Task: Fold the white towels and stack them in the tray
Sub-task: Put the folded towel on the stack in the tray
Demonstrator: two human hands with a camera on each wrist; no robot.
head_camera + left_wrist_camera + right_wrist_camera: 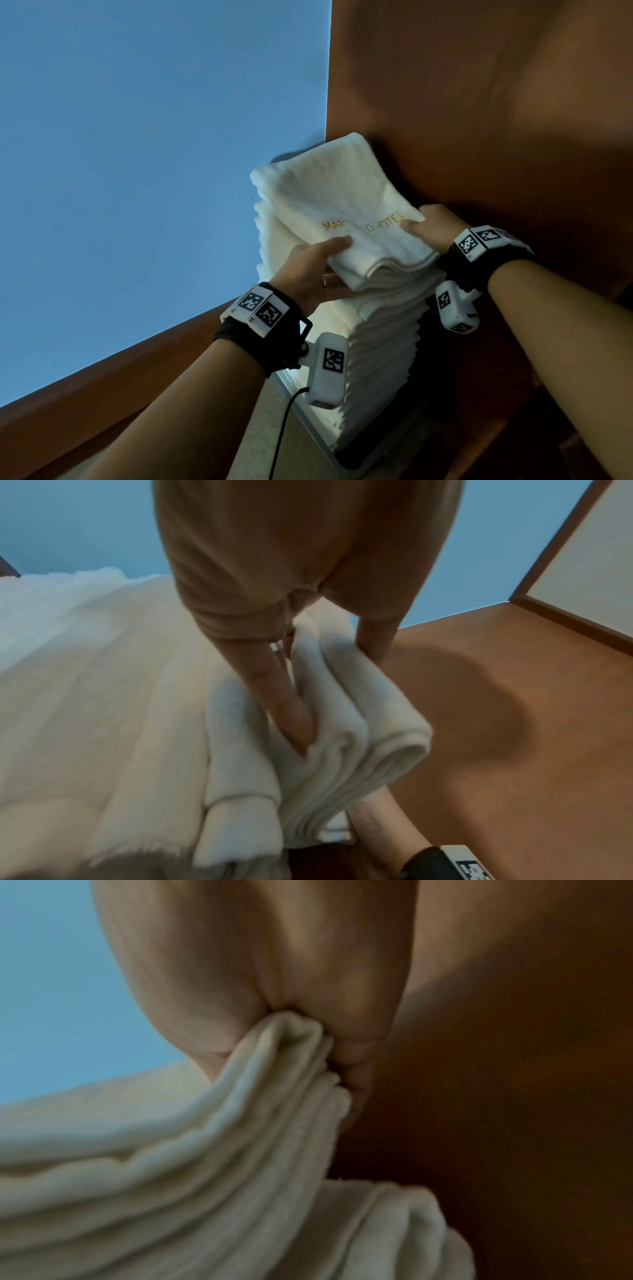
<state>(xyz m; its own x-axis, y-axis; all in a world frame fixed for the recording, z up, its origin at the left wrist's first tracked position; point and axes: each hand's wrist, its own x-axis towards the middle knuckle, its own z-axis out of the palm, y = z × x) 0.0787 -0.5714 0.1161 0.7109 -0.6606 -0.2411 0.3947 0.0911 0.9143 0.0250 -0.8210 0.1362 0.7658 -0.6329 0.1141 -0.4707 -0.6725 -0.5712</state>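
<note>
Soft, floppy folded towel (346,212), pinched at near corners by left hand (308,270) and right hand (433,224), atop the stack (383,342).

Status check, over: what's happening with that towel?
Left hand and right hand grip folded towel. Sits atop tall stack in tray. Nothing blocking.
</note>
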